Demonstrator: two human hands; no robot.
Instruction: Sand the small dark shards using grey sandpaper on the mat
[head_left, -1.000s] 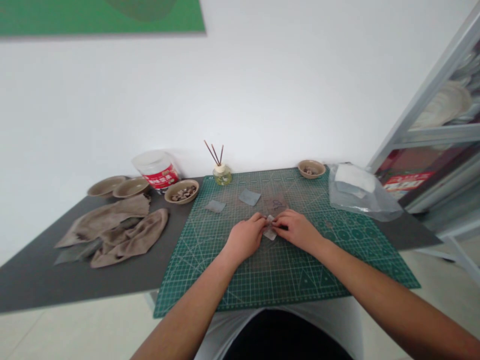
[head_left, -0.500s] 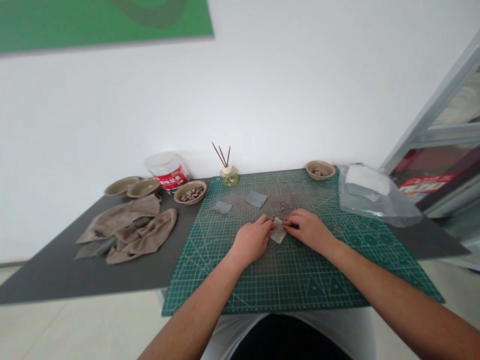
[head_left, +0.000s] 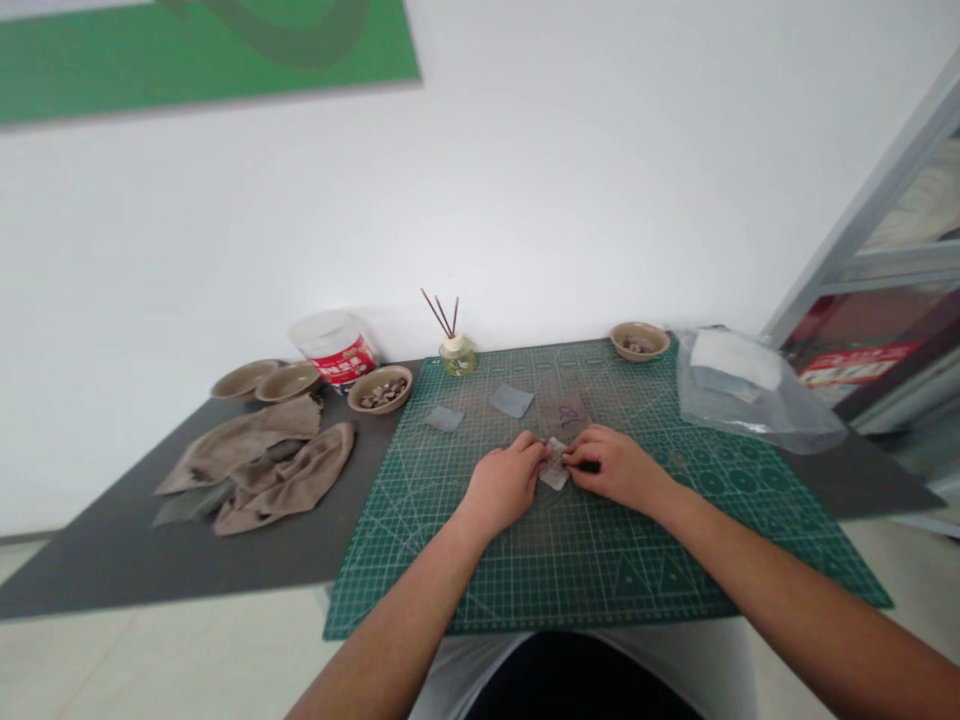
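The left hand (head_left: pixel 504 488) and the right hand (head_left: pixel 611 468) are both closed and pinch a small pale sheet (head_left: pixel 555 465) from two sides, over the middle of the green cutting mat (head_left: pixel 600 590), and a small dark piece (head_left: pixel 592 467) shows at the right fingers.

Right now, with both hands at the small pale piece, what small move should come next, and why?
Probably hold the small pale piece steady with your left hand, because your right hand pinches a small dark object right beside it.
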